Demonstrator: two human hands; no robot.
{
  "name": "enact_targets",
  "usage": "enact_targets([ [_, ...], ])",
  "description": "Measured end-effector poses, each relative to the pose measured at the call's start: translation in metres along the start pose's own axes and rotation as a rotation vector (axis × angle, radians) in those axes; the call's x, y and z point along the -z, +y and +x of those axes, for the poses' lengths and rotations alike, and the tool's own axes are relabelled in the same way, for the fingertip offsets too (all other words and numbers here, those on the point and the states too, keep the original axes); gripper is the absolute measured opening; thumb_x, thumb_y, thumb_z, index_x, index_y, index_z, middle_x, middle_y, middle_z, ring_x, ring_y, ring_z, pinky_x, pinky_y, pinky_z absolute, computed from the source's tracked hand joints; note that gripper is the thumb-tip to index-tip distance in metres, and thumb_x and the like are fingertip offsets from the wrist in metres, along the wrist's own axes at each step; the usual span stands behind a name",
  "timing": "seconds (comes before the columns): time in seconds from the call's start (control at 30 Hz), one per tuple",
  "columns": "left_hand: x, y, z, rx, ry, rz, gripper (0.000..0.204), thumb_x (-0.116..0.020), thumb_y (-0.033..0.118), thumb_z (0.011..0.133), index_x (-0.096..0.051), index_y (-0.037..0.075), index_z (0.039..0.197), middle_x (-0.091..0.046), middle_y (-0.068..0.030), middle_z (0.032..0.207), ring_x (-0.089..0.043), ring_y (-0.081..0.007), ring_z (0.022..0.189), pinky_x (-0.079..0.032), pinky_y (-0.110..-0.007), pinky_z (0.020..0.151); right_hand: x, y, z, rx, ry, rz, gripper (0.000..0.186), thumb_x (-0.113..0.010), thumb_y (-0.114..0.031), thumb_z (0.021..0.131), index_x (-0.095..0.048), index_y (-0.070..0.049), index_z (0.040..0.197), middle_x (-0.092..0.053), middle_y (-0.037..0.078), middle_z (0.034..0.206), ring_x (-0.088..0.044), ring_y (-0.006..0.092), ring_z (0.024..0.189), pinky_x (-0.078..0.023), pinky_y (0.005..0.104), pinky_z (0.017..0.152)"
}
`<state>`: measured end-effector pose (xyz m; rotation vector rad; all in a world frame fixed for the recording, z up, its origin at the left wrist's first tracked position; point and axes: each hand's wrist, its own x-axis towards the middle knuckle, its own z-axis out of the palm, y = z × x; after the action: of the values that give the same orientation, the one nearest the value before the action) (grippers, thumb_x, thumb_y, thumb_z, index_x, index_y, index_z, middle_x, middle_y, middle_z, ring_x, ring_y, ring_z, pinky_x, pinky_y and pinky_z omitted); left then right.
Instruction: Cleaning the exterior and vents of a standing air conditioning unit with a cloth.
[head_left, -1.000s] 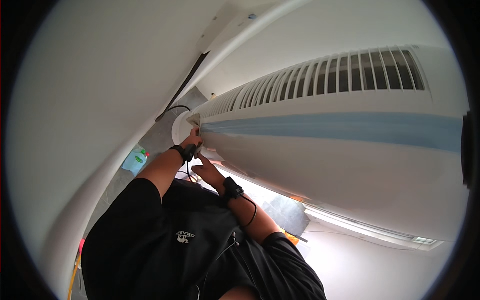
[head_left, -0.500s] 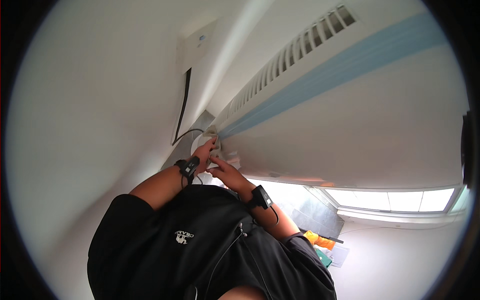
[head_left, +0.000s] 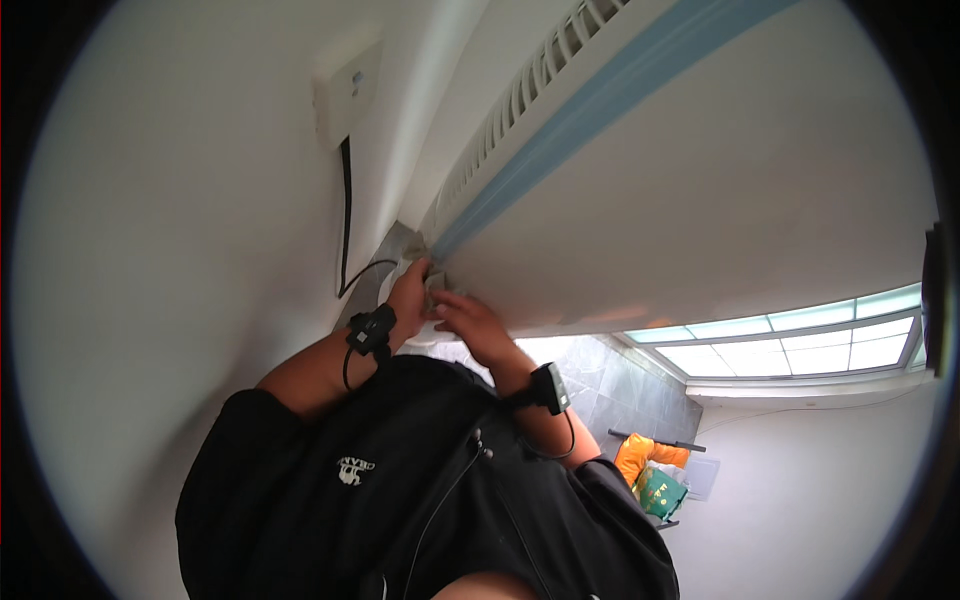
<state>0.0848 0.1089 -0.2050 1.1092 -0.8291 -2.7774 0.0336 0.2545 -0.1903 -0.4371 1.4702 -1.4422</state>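
Observation:
A tall white air conditioner with a blue stripe and a slatted vent leans across the view. At its narrow far end a crumpled grey-beige cloth bunches against the surface. My left hand presses at that end with its fingers closed around part of the cloth; its fingertips are partly hidden. Close beside it on the right, my right hand reaches in with fingers apart, their tips at the cloth's edge. Both wrists wear black strapped devices.
A black cable runs down the left wall from a white wall box. Grey tiled floor shows below. To the right are a bright window, an orange item and a green bag.
My view has shifted, so the stripe and vent look steeper and more window shows. My right hand has come nearer the cloth; the left index finger no longer points out as plainly.

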Motion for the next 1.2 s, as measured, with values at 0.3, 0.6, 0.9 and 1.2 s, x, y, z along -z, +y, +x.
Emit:
enact_targets([
  [0.3, 0.043, -0.037, 0.046, 0.066, -0.032, 0.006, 0.063, -0.036, 0.050, 0.101, -0.041, 0.003, 0.142, -0.051, -0.0158, 0.135, -0.055, -0.0288, 0.116, -0.047, -0.045, 0.092, -0.014, 0.035, 0.015, -0.233, 0.232, 0.380, 0.023, -0.057, -0.023, 0.097, -0.057, -0.008, 0.115, -0.062, 0.005, 0.114, -0.062, 0.0207, 0.101, -0.049, 0.0353, 0.084],
  [0.6, 0.017, -0.007, 0.026, -0.082, -0.079, 0.043, 0.070, -0.042, 0.052, 0.099, -0.043, -0.005, 0.139, -0.052, -0.0207, 0.132, -0.055, -0.0300, 0.114, -0.048, -0.040, 0.093, -0.015, 0.037, 0.020, -0.023, 0.259, 0.316, 0.030, -0.051, -0.022, 0.100, -0.054, -0.005, 0.124, -0.062, 0.009, 0.114, -0.062, 0.0225, 0.105, -0.049, 0.0370, 0.089],
  [0.9, 0.016, 0.005, -0.007, 0.106, -0.132, -0.041, 0.050, -0.039, 0.046, 0.101, -0.050, 0.001, 0.122, -0.056, -0.0189, 0.120, -0.061, -0.0333, 0.106, -0.053, -0.046, 0.086, -0.019, 0.053, 0.010, -0.109, 0.088, 0.234, 0.036, -0.049, -0.024, 0.101, -0.052, -0.007, 0.133, -0.056, 0.007, 0.131, -0.055, 0.0200, 0.121, -0.044, 0.0371, 0.100],
  [1.2, 0.029, -0.016, 0.029, 0.011, -0.178, -0.012, 0.046, -0.038, 0.041, 0.104, -0.051, 0.003, 0.126, -0.056, -0.0161, 0.121, -0.058, -0.0302, 0.110, -0.051, -0.045, 0.089, 0.007, 0.077, 0.026, 0.337, 0.045, -0.702, 0.028, -0.062, -0.005, 0.088, -0.063, -0.003, 0.116, -0.060, 0.017, 0.121, -0.058, 0.0312, 0.114, -0.047, 0.0403, 0.096],
])
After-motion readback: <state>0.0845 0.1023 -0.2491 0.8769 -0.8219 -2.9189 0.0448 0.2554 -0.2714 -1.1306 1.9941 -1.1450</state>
